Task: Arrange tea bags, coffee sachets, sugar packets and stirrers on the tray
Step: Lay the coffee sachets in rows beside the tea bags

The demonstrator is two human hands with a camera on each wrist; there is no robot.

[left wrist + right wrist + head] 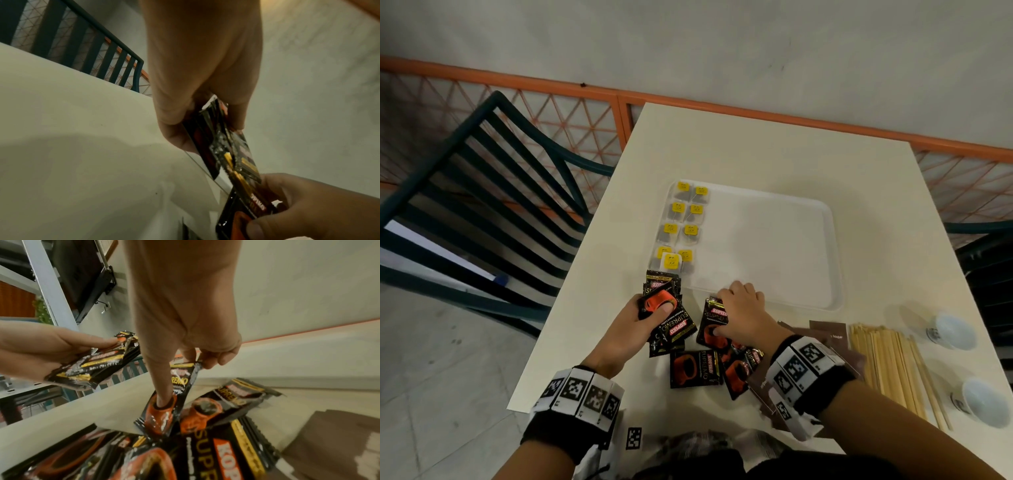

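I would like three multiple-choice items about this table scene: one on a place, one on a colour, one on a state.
1. Where do the tea bags lie?
A. left side of the tray
B. in a cup
C. on the chair

2. What colour are the tea bag tags?
A. green
B. yellow
C. blue

3. What does the left hand hold?
A. nothing
B. stirrers
C. a stack of coffee sachets

Answers: 1 A, they stand in two columns along the tray's left edge; 2 B, every tag is yellow; 3 C, thumb pressed on the black sachets.
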